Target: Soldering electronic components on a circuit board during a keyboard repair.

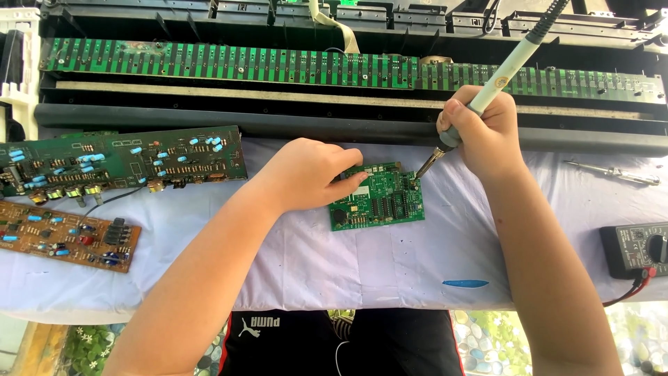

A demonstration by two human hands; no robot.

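The left hand (306,174) is pressing curled fingertips on the small green circuit board (378,197), gripping nothing. The right hand (480,132) is closed around a soldering iron (487,87), tip touching the board's right edge. Left of both hands, a long green board (125,163) and brown board (66,237) are lying (a multimeter (637,249) far right).

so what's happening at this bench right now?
A person is working on a small green circuit board lying on a white cloth. Their left hand steadies its left edge, while the right hand grips a soldering iron with the tip down at the board's upper right corner. Two longer boards, one green and one brown, lie at the left; a multimeter sits at the right.
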